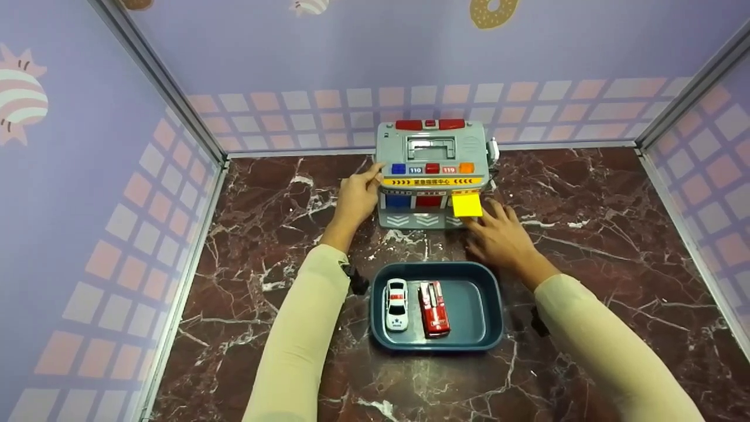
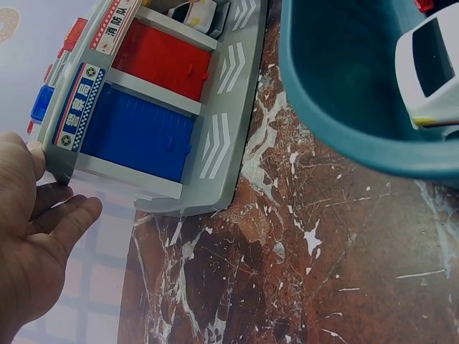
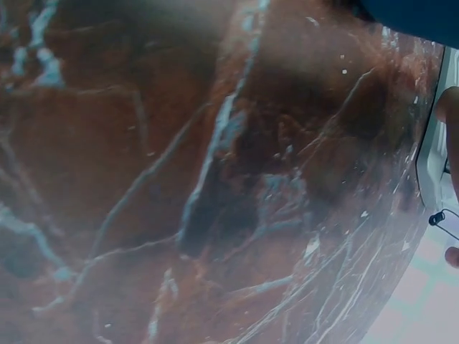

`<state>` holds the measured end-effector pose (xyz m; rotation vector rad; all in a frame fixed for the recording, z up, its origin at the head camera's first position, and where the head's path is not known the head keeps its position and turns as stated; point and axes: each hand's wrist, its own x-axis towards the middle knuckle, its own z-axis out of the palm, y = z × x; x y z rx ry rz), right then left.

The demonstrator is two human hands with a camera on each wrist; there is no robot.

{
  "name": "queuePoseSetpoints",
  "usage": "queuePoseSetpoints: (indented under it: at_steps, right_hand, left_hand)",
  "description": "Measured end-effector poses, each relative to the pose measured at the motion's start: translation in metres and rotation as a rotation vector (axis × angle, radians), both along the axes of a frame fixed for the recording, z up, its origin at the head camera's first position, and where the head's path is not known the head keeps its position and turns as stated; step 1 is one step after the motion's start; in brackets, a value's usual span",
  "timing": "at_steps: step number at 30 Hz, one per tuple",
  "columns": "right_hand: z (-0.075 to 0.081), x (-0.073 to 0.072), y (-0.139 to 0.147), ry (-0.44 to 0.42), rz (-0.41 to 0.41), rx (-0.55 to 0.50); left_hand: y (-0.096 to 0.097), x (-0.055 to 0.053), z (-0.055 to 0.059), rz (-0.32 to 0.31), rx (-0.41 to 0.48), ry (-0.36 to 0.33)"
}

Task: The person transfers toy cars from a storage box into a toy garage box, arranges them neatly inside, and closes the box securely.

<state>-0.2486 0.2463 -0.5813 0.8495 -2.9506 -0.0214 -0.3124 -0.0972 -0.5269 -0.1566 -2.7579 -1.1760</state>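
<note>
A grey toy garage (image 1: 430, 202) stands at the back, with a shut blue door (image 2: 140, 129), a shut red door (image 2: 163, 61) and a raised yellow door (image 1: 467, 206). My left hand (image 1: 357, 196) touches the garage's left side near its upper front corner, other fingers loosely bent. Beside the yellow door, my right hand (image 1: 501, 234) reaches with its fingers to the bay beneath it; only bits of those fingers (image 3: 452, 122) show in the right wrist view. Part of a white and yellow toy vehicle (image 2: 201, 16) appears in that bay. The raised door partly hides my right fingertips.
In front of the garage sits a dark teal tray (image 1: 498, 316) holding a white toy police car (image 1: 397, 305) and a red toy fire engine (image 1: 435, 310). A dark red marbled table (image 1: 234, 293) lies beneath, with purple patterned panels (image 1: 328, 53) behind and at both sides.
</note>
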Motion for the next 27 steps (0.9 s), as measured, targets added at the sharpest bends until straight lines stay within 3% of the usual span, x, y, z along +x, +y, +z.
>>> queuePoseSetpoints:
  at_steps: [10, 27]
  right_hand:
    - [0.0, 0.009, 0.011, 0.087, 0.108, -0.104]
    - [0.01, 0.017, 0.035, 0.05, 0.135, -0.102]
  left_hand:
    - [0.0, -0.001, -0.001, 0.001, -0.004, 0.018]
    - [0.0, -0.001, -0.001, 0.018, 0.015, 0.017]
